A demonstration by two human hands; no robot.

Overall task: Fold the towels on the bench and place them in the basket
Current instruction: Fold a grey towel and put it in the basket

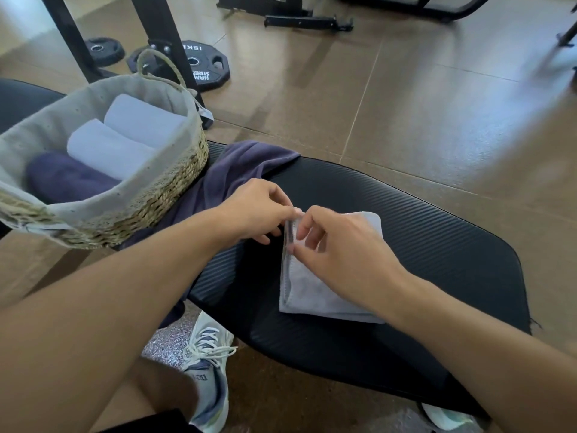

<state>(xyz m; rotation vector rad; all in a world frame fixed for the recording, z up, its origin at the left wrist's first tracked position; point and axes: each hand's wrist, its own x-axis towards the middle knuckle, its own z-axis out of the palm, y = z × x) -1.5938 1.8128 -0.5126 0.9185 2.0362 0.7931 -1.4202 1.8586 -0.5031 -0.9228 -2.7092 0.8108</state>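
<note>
A folded light grey towel (307, 292) lies flat on the black padded bench (406, 232). My left hand (256, 210) and my right hand (340, 245) both pinch its far left corner, fingertips close together. A dark purple towel (231, 170) lies crumpled on the bench beside the basket, one end hanging off the near edge. The woven basket (175, 179) with a grey cloth lining stands on the bench at the left. It holds two rolled light grey towels (109, 145) and one dark purple towel (65, 179).
Black weight plates (206, 67) and a black rack leg (159, 35) stand on the brown tiled floor behind the basket. My white sneaker (209, 354) is on the floor below the bench's near edge. More gym equipment stands far back.
</note>
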